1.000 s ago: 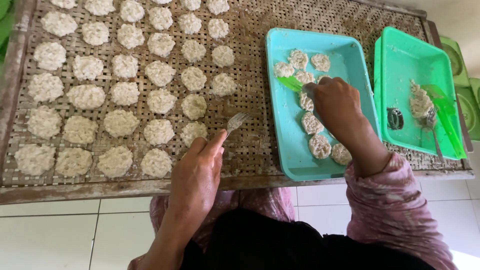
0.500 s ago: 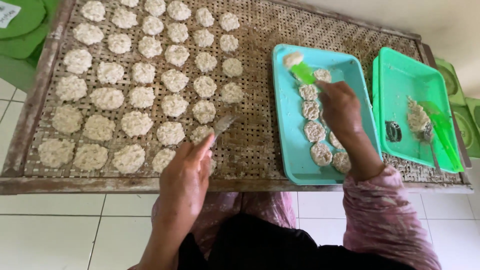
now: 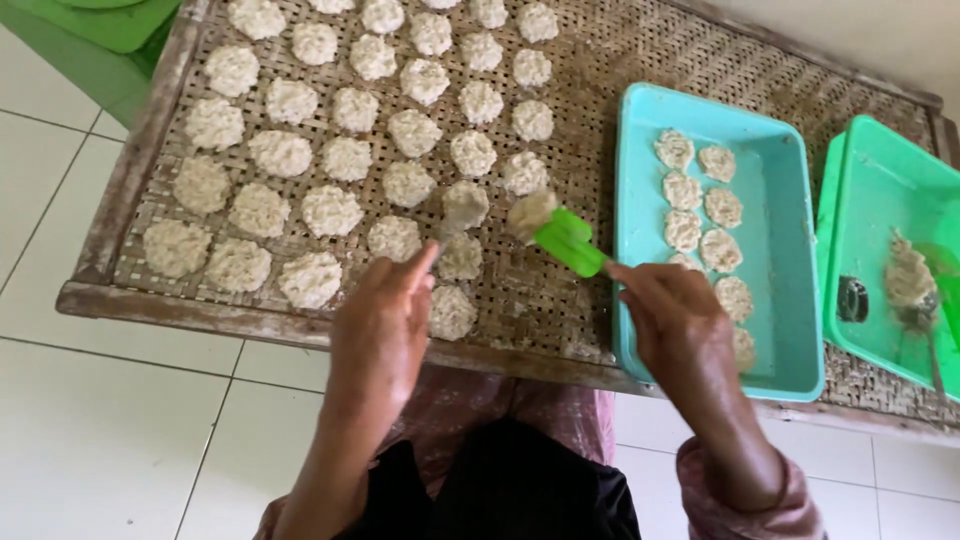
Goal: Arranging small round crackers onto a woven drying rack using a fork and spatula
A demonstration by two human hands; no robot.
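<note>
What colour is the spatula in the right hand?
Bright green spatula, carrying a whitish patty; clearest in the head view.

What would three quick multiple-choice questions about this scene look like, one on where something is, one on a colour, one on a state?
1. Where is the patty on the green spatula?
A. Over the woven tray
B. Inside the green tub
C. On the tiled floor

2. What colour is the tub with two rows of patties?
A. Red
B. Turquoise
C. Black

3. How is the right hand?
A. Lying flat and empty
B. Closed on the spatula handle
C. Out of view

Answers: 1 A, the patty hangs above the woven tray, beside the laid-out patties. 2 B, its walls are turquoise. 3 B, the fingers wrap the handle; the left hand holds a fork.
</note>
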